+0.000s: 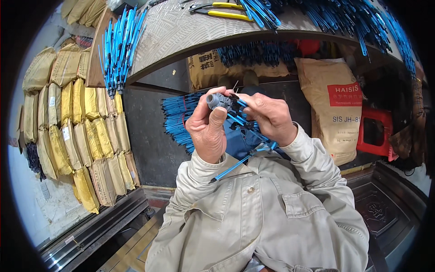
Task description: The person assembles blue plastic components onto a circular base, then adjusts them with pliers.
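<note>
In front of my chest, my left hand [206, 131] is closed around a grey plastic hub [218, 100] with a threaded, hollow end facing up. Thin blue ribs with black joints [235, 119] fan out from it, like part of an umbrella frame. My right hand [272, 117] pinches one of these ribs close to the hub; the fingertips are partly hidden. One jointed rib [235, 168] hangs down across my jacket. Beyond my left hand lies a tied bundle of similar blue ribs [176, 119].
A table [181, 34] stands ahead, with rib bundles [118, 52] overhanging its left edge and yellow-handled pliers [226, 12] on top. At right are a large paper sack [333, 122] and a red plastic stool [375, 152]. Stacked wrapped packages [81, 136] line the left wall.
</note>
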`<state>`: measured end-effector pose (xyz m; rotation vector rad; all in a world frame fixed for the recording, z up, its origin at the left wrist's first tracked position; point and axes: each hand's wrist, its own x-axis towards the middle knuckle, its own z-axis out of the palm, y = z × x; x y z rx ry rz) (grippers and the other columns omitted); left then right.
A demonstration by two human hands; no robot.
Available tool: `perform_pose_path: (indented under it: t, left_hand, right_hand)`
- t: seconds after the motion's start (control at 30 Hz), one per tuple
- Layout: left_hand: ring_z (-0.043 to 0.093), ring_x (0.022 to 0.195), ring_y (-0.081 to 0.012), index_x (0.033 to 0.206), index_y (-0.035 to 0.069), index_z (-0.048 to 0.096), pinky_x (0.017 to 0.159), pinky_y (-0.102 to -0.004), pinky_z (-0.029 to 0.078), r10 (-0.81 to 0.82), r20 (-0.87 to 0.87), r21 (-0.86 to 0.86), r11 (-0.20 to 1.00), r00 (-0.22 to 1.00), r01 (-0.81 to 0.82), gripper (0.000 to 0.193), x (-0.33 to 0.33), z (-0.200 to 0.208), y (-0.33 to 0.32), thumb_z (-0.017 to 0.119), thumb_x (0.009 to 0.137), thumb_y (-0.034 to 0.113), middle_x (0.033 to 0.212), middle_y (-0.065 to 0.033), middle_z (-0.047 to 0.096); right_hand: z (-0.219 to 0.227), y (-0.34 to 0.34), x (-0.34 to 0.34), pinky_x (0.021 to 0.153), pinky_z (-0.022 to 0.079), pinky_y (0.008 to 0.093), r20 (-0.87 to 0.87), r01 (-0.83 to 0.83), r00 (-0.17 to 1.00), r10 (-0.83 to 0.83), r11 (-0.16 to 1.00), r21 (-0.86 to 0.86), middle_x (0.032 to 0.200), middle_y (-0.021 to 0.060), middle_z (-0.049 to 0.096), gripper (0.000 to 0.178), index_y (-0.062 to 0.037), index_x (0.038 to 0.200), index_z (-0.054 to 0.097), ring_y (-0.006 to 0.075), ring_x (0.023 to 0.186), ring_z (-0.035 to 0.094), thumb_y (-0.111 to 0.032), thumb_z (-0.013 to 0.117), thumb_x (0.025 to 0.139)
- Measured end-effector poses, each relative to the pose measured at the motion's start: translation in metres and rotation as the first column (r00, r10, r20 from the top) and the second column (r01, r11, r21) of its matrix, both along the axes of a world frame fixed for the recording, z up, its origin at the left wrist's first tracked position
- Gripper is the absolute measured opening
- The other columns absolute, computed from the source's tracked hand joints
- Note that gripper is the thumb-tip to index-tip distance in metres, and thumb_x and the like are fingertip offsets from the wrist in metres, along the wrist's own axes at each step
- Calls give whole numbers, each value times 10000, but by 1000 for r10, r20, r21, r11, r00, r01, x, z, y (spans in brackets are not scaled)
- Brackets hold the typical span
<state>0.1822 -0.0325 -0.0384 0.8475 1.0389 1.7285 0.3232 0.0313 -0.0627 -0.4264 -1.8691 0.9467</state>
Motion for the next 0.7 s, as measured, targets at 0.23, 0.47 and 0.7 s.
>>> perform_pose_path:
  t: [0.23, 0.47, 0.7]
  left_hand:
    - [553, 952, -143, 1138, -60, 533, 871, -269, 427, 127, -229, 22, 992, 965, -125, 447, 9, 1, -2, 646, 855, 267, 1036, -95, 605]
    - [558, 986, -174, 1137, -52, 506, 984, -373, 370, 200, -485, 113, 980, 851, -165, 436, 17, 0, -6, 585, 890, 297, 1026, -104, 587]
    - [565, 1022, -237, 1108, -38, 472, 1051, -487, 273, 216, -623, 202, 973, 751, -112, 411, 14, -4, -5, 525, 916, 321, 1005, -128, 589]
  right_hand:
    - [0, -9, 3, 523, 482, 296, 194, 164, 947, -254, 908, 386, 798, 118, 611, 564, 51, 1240, 492, 196, 620, 602, 52, 644, 696]
    - [8, -19, 9, 543, 496, 284, 262, 203, 896, -359, 854, 479, 819, 128, 622, 567, 72, 1227, 495, 193, 643, 614, 34, 654, 683]
    - [14, -27, 10, 566, 502, 281, 285, 220, 888, -361, 878, 426, 844, 118, 628, 547, 40, 1210, 531, 198, 672, 624, 18, 663, 679]
